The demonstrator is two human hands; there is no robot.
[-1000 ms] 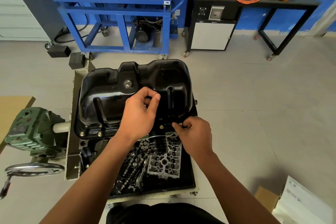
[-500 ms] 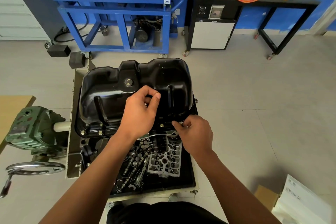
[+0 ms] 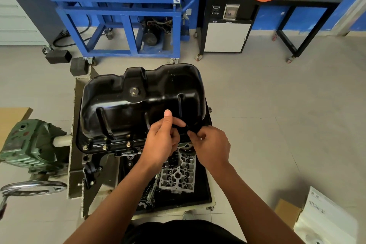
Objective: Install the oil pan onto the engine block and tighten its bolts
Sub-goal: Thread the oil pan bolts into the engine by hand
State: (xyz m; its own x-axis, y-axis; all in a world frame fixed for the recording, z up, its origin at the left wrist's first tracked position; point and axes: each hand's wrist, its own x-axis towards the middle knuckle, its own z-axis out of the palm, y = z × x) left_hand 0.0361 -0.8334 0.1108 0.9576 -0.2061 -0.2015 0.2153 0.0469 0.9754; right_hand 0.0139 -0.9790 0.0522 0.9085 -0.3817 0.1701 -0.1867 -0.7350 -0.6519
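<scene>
The oil pan (image 3: 138,105) lies long from left to right, and the left hand (image 3: 160,144) and right hand (image 3: 212,144) meet at its near right edge, fingers curled, I cannot tell on what

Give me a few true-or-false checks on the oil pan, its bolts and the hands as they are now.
The oil pan lies with its drain plug facing up. True.
The right hand holds a wrench. False: no tool shows; its fingertips pinch at the pan's near flange.
The flange's left stretch has no bolts. False: three bolt heads sit there.
The left hand is close beside the right hand. True.
A cylinder head lies in the tray below the hands. True.
</scene>
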